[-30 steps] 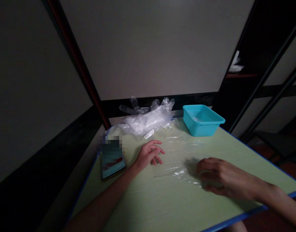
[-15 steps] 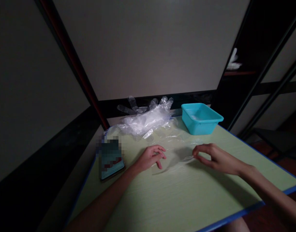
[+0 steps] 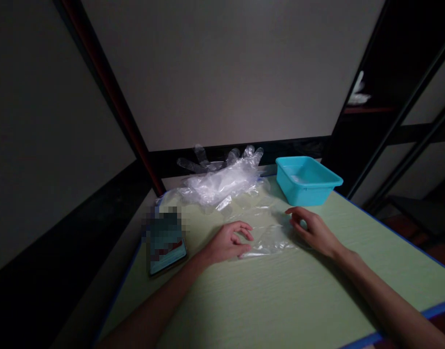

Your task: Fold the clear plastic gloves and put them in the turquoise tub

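A thin, clear plastic disposable glove (image 3: 271, 248) lies spread on the table between my hands, its outline hard to make out. My left hand (image 3: 230, 240) rests at its left side, fingers curved and apart, thumb near the glove's close edge. Over its right side is my right hand (image 3: 311, 230), index finger and thumb parted with a gap between them and nothing visibly gripped. Behind the glove sits a heaped pile of clear plastic gloves (image 3: 222, 184), some with fingers sticking up against the wall.
A turquoise plastic basin (image 3: 309, 194) stands at the back right of the pale green table (image 3: 259, 300), which has a blue edge. At the left lies a phone (image 3: 167, 261), partly blurred out. A light panel wall (image 3: 230, 72) rises directly behind the table.
My right hand has let go of the glove's raised edge and moved slightly up and away. The glove now lies flatter. My left thumb has come down beside it.
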Available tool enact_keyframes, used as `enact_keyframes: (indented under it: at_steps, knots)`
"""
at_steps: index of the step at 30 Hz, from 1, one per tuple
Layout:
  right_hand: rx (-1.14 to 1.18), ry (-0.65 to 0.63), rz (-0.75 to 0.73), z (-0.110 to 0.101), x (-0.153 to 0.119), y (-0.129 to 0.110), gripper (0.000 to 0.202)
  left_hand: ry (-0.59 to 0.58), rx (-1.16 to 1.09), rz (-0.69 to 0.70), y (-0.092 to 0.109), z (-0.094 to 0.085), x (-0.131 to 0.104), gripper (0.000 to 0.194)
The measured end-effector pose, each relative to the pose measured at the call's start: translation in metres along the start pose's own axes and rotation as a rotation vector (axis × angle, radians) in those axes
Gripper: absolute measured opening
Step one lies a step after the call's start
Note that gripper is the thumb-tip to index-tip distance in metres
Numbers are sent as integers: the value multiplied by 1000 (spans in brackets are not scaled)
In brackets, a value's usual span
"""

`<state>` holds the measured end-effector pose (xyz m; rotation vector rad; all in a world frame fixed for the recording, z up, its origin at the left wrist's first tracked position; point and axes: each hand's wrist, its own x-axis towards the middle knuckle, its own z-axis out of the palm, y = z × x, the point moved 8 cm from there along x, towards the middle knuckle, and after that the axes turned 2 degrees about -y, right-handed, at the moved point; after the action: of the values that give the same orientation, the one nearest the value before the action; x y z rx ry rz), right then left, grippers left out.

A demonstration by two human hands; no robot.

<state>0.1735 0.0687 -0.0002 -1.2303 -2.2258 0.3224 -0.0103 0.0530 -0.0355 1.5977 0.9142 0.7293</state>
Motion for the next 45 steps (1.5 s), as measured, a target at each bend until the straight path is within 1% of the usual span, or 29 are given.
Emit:
enact_keyframes:
  at_steps: [2,3,5,8,10,13,15,20,24,27,29,30,32,33,35,37,39,41,45]
  knots:
    - [-16,52,-48,-6,-3,-5,22,5,27,-10,0,0,0,36]
    - [-13,39,-90,-5,-5,-12,24,10,34,-16,0,-1,-1,37]
    - [-15,-67,-198,3,-8,-29,29,16,42,-26,0,-1,-1,37]
    - [-92,-287,-355,25,-16,-54,43,23,50,-23,-1,-1,0,36]
    - [-149,-384,-404,39,-21,-61,52,34,50,-6,-1,-1,1,34]
    - [-199,-447,-404,50,-25,-58,60,52,21,2,-1,-2,1,33]
    - [-220,-460,-391,54,-26,-54,62,75,5,-5,0,-3,1,31]
    - [-271,-449,-360,55,-28,-47,64,192,60,12,3,-11,-3,24]
    - [-287,-400,-345,53,-27,-46,65,269,158,-1,-1,-18,-4,24]
    - [-292,-346,-333,50,-26,-45,65,358,318,65,4,-25,-5,20]
    - [-301,-329,-323,49,-25,-43,66,461,470,136,13,-31,-10,17]
    - [-305,-331,-321,49,-25,-42,68,505,558,172,19,-30,-14,16]
    - [-308,-345,-319,51,-26,-41,71,527,741,249,34,-19,-20,17]
    - [-307,-356,-319,52,-26,-40,73,482,825,298,41,-7,-22,20]
    - [-305,-376,-319,55,-27,-39,77,332,941,356,50,22,-24,27]
    - [-302,-394,-313,56,-28,-39,79,156,1018,386,52,52,-24,44]
    - [-297,-405,-303,57,-28,-39,79,14,1086,370,47,73,-25,61]
    - [-292,-404,-293,56,-28,-39,78,-65,1138,311,37,82,-24,70]
    - [-302,-398,-282,54,-27,-40,79,-121,1200,198,23,80,-24,69]
